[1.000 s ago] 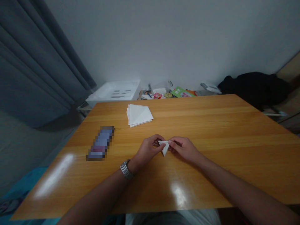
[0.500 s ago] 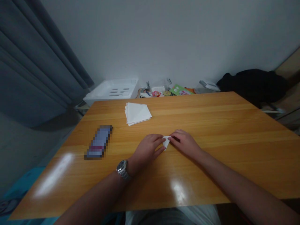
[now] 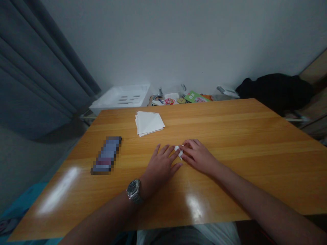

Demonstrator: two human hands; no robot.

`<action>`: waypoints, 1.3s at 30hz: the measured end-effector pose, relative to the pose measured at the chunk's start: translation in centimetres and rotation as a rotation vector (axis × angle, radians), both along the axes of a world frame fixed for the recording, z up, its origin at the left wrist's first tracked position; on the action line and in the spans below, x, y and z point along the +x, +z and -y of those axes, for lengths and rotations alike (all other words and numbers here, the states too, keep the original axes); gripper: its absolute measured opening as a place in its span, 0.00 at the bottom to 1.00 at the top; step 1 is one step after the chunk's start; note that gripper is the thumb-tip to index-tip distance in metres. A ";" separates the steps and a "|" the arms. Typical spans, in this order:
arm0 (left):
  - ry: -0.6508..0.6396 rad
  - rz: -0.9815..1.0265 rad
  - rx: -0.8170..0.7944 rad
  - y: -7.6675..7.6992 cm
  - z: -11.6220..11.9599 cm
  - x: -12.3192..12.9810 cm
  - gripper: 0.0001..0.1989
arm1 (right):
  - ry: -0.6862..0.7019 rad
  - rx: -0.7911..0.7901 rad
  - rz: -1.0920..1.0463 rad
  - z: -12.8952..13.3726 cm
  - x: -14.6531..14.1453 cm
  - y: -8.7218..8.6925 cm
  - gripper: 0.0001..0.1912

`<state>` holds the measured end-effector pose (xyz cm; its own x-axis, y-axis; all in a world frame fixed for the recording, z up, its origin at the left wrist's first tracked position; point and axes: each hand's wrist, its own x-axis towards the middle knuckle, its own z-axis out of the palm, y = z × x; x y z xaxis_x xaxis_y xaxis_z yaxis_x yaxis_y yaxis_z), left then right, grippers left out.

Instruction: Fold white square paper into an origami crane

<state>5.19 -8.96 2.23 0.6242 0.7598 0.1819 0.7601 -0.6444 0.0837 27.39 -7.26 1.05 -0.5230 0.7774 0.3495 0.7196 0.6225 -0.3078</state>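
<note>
A small folded piece of white paper point(image 3: 179, 153) lies on the wooden table point(image 3: 217, 126), between my two hands. My left hand point(image 3: 163, 163), with a metal watch point(image 3: 133, 190) on the wrist, rests flat with its fingers spread, and one fingertip touches the paper's left side. From the right, the fingers of my right hand point(image 3: 199, 156) are bent over the paper's right edge and cover part of it. Further back lies a stack of white sheets point(image 3: 149, 123).
A blurred phone point(image 3: 107, 154) lies on the left of the table. Behind the far edge are a white tray point(image 3: 127, 97), a green booklet point(image 3: 196, 97), assorted small items and a black cloth point(image 3: 276, 90). A grey curtain point(image 3: 38, 68) hangs at the left.
My left hand has spread its fingers and flattened, its thumb coming away from the paper. My right fingers have shifted slightly left over the paper, which now looks smaller.
</note>
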 end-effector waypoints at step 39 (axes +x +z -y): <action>-0.041 0.161 -0.095 -0.8 -1.7 -0.9 0.22 | 0.068 -0.043 -0.034 -1.2 0.6 -0.4 0.15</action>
